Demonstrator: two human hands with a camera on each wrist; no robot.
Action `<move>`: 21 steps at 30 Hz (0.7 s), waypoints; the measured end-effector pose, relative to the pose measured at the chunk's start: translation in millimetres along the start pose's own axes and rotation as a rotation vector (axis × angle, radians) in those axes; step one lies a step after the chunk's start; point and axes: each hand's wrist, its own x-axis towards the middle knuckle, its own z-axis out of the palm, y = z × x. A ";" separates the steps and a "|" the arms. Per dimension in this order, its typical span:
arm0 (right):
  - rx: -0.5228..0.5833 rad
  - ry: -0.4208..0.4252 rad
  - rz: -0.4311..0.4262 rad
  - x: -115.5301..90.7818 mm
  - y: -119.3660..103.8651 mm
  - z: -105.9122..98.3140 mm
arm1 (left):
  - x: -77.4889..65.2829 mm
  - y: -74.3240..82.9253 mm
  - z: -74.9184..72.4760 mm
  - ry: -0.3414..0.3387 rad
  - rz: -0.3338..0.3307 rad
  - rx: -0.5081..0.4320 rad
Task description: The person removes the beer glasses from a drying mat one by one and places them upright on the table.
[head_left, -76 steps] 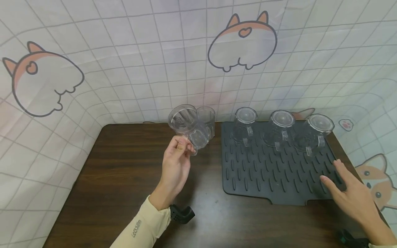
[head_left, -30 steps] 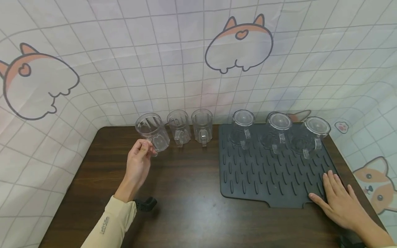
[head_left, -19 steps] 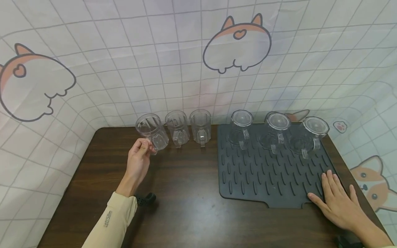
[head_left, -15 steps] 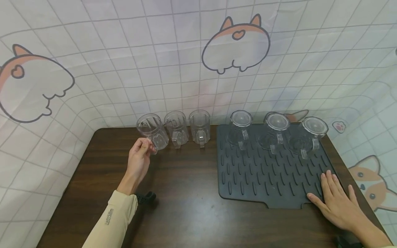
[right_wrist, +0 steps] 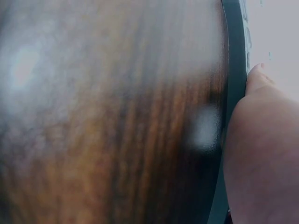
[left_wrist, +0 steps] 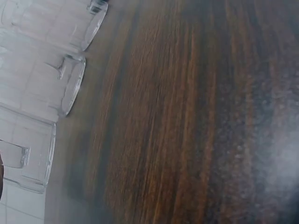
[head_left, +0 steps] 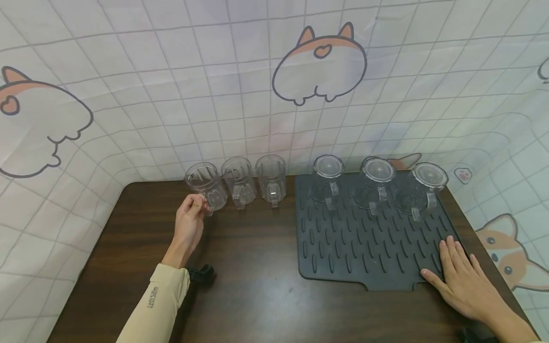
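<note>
In the head view my left hand pinches the handle of a clear glass mug at the left end of a row. That mug is mouth up, and its base seems to rest on the dark wooden table. Beside it stand two more upright glass mugs, one in the middle and one to the right, handles toward me. The left wrist view catches the gripped mug at its left edge. My right hand lies flat with fingers straight on the front right corner of a grey ribbed drying mat.
Three glass mugs stand upside down along the back of the mat: left, middle and right. A white grid-patterned cloth rises right behind the table and along both sides.
My left hand has carried its mug leftward, from in front of the upright mugs to the row's left end, and lowered it slightly. My right hand has come down onto the mat.
</note>
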 end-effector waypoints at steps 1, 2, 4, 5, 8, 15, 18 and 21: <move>-0.003 0.000 -0.001 0.0 -0.1 0.1 | 0.9 -0.7 -0.8 0.001 0.000 -0.001; -0.006 0.006 -0.004 -0.1 -0.4 0.0 | 1.8 -1.3 -1.4 0.003 0.000 0.000; -0.010 0.012 -0.003 0.0 -0.8 -0.8 | 3.6 -2.2 -2.2 0.003 -0.001 0.003; -0.010 0.013 -0.003 -0.1 -1.3 -1.3 | 4.4 -2.3 -2.4 0.003 -0.003 0.003; -0.005 0.008 0.000 -0.4 -3.3 -2.4 | 6.8 -3.4 -2.5 0.005 -0.008 0.005; -0.008 0.000 0.007 -1.1 -2.8 -1.3 | 11.8 -5.3 -0.8 -0.002 -0.022 0.015; -0.013 0.006 0.006 -1.3 -2.3 -0.6 | 14.1 -6.7 -0.2 -0.005 -0.026 0.023; -0.015 0.013 0.006 -1.5 -2.5 -0.2 | 16.4 -8.9 -0.4 -0.007 -0.029 0.027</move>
